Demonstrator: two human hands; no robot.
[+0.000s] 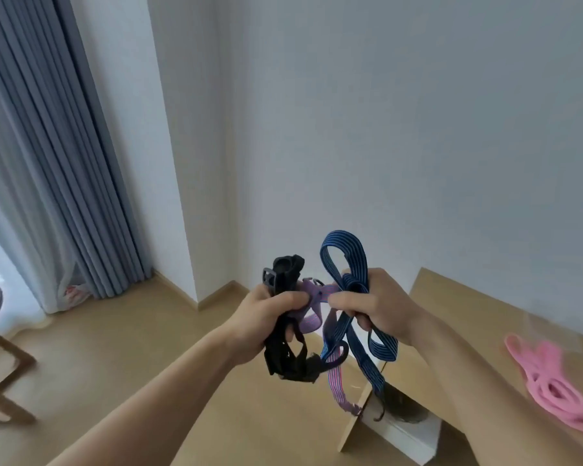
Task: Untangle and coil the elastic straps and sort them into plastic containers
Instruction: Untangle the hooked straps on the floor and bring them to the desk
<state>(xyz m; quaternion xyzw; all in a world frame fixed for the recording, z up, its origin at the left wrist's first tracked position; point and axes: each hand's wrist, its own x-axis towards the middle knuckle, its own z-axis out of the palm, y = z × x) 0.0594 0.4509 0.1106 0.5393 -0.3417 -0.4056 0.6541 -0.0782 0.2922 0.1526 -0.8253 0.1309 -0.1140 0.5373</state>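
Up close, left hand [266, 326] is gripping the black strap [285, 358] and purple strap [311, 294], right hand [380, 306] is clutching the blue strap [343, 250], all tangled together in mid-air beside the table [458, 297]. Pink strap [548, 381] is lying looped on the table.

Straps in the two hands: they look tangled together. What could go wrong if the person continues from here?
1. The purple strap runs between the left hand and the right hand and crosses the blue strap. Pulling the hands apart may tighten the tangle.
2. The hook hanging low from the blue strap could catch on the table edge.
3. The black strap, bunched in the left hand, may slip loose.
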